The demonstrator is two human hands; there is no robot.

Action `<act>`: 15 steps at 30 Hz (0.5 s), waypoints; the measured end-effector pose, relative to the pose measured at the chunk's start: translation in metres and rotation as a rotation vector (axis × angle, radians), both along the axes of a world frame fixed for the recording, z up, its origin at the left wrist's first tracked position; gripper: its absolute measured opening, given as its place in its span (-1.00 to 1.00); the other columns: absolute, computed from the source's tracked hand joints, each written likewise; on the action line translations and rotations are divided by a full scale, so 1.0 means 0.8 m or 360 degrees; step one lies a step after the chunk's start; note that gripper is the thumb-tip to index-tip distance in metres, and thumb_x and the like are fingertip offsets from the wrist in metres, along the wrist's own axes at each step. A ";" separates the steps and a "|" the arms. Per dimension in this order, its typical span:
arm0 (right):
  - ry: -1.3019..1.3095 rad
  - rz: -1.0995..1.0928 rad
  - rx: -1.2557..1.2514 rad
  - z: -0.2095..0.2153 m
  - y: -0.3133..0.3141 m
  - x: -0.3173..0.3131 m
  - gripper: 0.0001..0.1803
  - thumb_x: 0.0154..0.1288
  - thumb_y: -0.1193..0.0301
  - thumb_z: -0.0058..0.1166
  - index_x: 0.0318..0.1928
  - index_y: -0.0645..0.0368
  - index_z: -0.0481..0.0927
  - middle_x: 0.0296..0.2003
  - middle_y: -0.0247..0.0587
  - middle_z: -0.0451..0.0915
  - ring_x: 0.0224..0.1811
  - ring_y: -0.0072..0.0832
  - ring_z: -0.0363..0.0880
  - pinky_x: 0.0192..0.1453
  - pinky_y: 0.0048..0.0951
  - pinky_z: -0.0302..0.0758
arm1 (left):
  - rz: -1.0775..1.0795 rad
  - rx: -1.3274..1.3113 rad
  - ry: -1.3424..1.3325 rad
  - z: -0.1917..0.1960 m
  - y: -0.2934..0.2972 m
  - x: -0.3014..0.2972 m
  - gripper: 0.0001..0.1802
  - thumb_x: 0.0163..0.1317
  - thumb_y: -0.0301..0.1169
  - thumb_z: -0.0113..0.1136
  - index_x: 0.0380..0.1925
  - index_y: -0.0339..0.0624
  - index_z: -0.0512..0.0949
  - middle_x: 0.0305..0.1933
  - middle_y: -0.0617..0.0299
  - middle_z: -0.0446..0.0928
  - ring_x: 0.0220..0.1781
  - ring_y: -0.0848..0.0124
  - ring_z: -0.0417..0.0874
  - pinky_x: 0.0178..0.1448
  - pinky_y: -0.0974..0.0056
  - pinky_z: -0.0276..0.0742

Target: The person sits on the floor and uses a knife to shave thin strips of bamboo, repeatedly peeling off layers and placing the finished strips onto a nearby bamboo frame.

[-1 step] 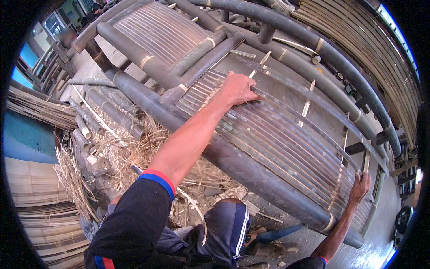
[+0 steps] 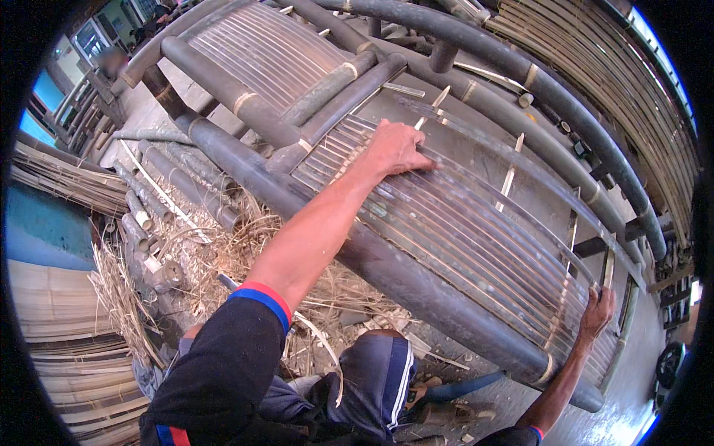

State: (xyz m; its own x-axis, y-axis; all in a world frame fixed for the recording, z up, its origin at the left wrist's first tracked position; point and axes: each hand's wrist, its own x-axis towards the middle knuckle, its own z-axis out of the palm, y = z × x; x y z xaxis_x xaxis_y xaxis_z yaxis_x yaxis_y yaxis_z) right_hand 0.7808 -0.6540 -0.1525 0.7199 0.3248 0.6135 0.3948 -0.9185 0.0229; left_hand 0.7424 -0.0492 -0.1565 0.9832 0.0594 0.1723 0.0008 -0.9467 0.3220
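A dark bamboo frame (image 2: 416,286) slants across the view, with a row of thin brown bamboo slats (image 2: 476,238) laid along it. My left hand (image 2: 398,149) is closed over the far edge of this row, near its upper left end, fingers curled and thumb out; its fingertips are partly hidden. At the lower right end, my right hand (image 2: 597,311) grips a bamboo slat (image 2: 554,238) that bows slightly along the row's far edge. Beyond it, pale crosspieces (image 2: 508,178) span the open gap toward the far rail (image 2: 550,178).
A slatted bamboo panel (image 2: 260,56) forms the frame's raised end. Shavings (image 2: 201,249) and cut bamboo poles (image 2: 190,182) litter the floor at left. Stacked split bamboo (image 2: 74,334) lies at the left edge. A long curved rail (image 2: 595,111) arches along the far side. Another person (image 2: 111,63) is in the background.
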 end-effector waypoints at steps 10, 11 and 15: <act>0.0166 -0.0292 0.0388 -0.030 -0.042 0.019 -0.57 0.52 0.15 -0.02 0.06 0.29 0.59 -0.04 0.04 0.59 0.08 -0.04 0.52 0.20 -0.11 0.41 | 0.0281 -0.0362 -0.0268 0.023 -0.025 -0.001 -0.17 0.30 0.40 -0.14 0.04 -0.14 0.62 0.10 -0.15 0.51 0.25 -0.04 0.43 0.37 -0.06 0.26; 0.0295 -0.0654 0.0336 -0.027 -0.095 0.015 -0.58 0.53 0.20 -0.12 0.13 0.23 0.59 0.09 0.01 0.58 0.22 -0.08 0.47 0.32 -0.11 0.36 | 0.0228 -0.0217 -0.0187 0.020 -0.044 0.012 -0.24 0.35 0.33 -0.14 0.01 -0.13 0.64 0.04 -0.12 0.56 0.20 -0.02 0.48 0.34 -0.06 0.31; 0.0299 -0.0754 -0.0772 -0.066 -0.130 0.048 -0.48 0.40 0.44 -0.17 0.36 0.12 0.42 0.37 -0.07 0.40 0.47 -0.16 0.28 0.56 -0.11 0.11 | -0.0161 -0.0160 -0.0216 -0.012 -0.036 0.009 -0.69 0.40 -0.24 0.01 -0.15 -0.03 0.73 -0.33 -0.03 0.67 -0.24 0.04 0.68 -0.06 0.03 0.58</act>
State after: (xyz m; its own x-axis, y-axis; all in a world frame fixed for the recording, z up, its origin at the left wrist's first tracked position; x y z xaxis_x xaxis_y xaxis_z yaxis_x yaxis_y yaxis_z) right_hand 0.8196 -0.7582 -0.2056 0.9310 0.1554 0.3302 -0.0079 -0.8960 0.4440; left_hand 0.7494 -0.0781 -0.1663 0.9533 -0.0147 0.3017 -0.1423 -0.9029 0.4056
